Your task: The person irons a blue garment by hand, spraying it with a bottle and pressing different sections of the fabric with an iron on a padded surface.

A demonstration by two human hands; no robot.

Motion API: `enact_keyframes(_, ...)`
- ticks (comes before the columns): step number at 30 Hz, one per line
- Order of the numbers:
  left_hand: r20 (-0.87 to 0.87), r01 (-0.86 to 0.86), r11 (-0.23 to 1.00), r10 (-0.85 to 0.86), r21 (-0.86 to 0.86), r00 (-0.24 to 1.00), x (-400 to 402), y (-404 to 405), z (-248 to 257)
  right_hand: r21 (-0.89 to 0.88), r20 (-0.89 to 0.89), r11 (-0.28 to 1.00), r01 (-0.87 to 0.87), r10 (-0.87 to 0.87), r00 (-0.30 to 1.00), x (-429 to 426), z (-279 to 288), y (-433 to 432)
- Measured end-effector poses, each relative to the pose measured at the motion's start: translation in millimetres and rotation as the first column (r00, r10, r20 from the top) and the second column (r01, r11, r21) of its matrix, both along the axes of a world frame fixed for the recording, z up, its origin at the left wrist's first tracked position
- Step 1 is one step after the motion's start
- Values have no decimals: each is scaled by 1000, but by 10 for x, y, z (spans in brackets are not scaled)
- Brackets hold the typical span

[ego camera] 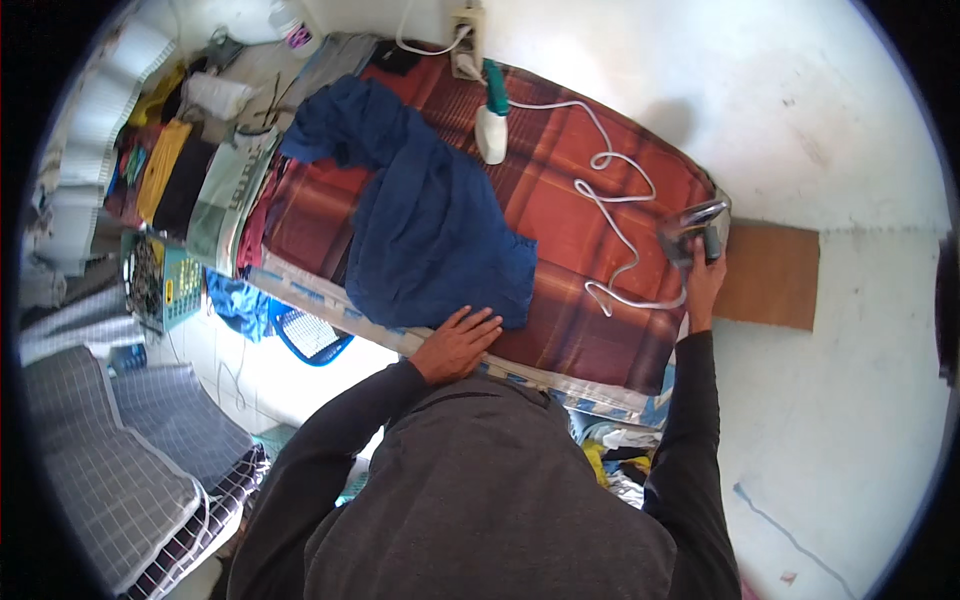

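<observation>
A crumpled dark blue garment (pixel 435 225) lies across a table covered with a red plaid cloth (pixel 551 225). My left hand (pixel 459 341) rests flat on the garment's near edge, fingers spread, gripping nothing. Over at the table's right end, my right hand (pixel 705 274) holds a clothes iron (pixel 688 229) by its handle. The iron appears tilted, and part of it is blurred. Its white cord (pixel 607 202) winds loosely over the cloth. Beyond the garment lies a spray bottle (pixel 492 127) with a green head and a white body.
Folded clothes (pixel 169 176) line the table's left end. A power socket strip (pixel 466 45) sits by the back wall. Brown cardboard (pixel 772 277) juts out on the right. Below left are a green basket (pixel 182 289), a blue plastic chair (pixel 311 334) and a grey checked cushion (pixel 97 465).
</observation>
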State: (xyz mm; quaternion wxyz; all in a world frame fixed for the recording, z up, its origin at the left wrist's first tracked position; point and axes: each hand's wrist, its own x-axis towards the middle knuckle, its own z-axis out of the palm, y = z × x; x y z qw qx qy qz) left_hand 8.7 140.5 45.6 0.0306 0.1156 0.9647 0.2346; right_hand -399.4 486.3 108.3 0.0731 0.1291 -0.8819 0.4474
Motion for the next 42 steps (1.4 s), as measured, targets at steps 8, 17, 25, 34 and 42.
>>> enact_keyframes(8, -90, -335, 942, 334, 6, 938, 443, -260, 8, 611, 135, 399, -684, 799, 586, 849, 720, -1379)
enact_keyframes(17, -149, -459, 883, 469, 96, 871, 417, -498, -90, 671, 274, -81, -737, 951, 145, 1172, 53, -2683)
enact_keyframes(25, -238, -582, 797, 604, 161, 761, 488, -574, -374, 622, 367, -230, -749, 930, 20, 1639, -15, -2531)
enact_keyframes(34, -279, -607, 779, 625, 157, 729, 472, -583, -408, 580, 208, -193, -792, 974, -86, 1917, -202, -2674)
enact_keyframes(42, -244, -617, 771, 636, 157, 732, 467, -603, -394, 636, 235, -174, -752, 972, -26, 1560, -119, -2739)
